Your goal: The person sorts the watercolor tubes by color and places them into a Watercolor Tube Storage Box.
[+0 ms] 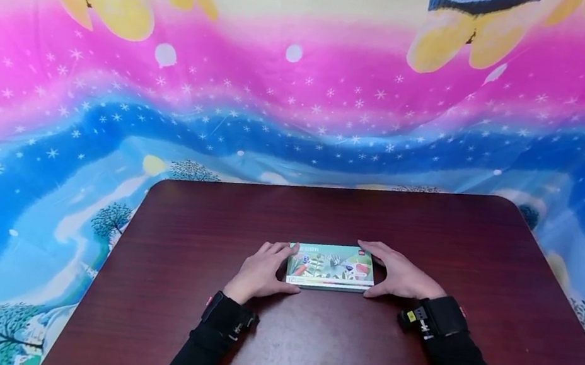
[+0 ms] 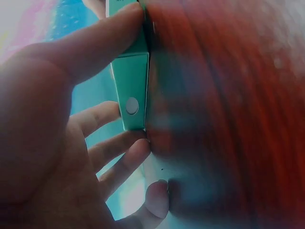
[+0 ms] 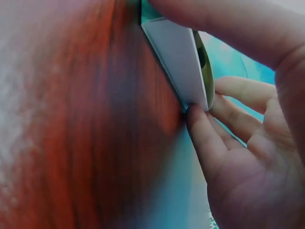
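Observation:
A flat green cardboard box (image 1: pixel 333 265) with a printed flower-and-leaf pattern lies on the dark red-brown table. My left hand (image 1: pixel 260 272) grips its left end, thumb along the near side and fingers at the far side. At the other end my right hand (image 1: pixel 398 274) holds it the same way. The left wrist view shows the green end of the box (image 2: pixel 133 90) with a pale round spot. In the right wrist view the box's right end (image 3: pixel 176 59) is white, and a curved greenish flap stands slightly apart from it. The contents are hidden.
The wooden table (image 1: pixel 299 356) has rounded far corners. Behind it and along its sides hangs a pink and blue printed cloth (image 1: pixel 306 95) with snowflakes and trees. Black bands with small devices (image 1: pixel 434 317) sit on both wrists.

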The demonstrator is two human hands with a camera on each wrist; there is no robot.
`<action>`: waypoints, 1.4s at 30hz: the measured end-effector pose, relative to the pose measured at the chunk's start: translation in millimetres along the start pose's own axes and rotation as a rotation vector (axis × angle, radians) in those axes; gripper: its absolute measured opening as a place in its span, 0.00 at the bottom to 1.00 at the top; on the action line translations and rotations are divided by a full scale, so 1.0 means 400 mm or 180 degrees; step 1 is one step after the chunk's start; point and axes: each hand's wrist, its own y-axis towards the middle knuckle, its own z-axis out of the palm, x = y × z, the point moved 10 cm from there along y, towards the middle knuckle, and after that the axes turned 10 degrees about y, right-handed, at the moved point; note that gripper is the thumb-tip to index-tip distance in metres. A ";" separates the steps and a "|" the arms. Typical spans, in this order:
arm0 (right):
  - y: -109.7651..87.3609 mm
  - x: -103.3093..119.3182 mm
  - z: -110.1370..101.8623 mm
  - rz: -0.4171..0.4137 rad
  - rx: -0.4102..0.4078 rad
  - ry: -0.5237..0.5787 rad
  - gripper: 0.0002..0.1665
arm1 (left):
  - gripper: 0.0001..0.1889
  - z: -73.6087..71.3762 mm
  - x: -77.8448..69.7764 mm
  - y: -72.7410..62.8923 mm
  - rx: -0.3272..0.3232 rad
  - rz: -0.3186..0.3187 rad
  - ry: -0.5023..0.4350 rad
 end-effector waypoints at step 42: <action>0.001 -0.008 0.012 -0.0006 -0.0003 0.0143 0.64 | 0.47 -0.001 0.012 -0.001 0.0061 -0.0094 -0.0291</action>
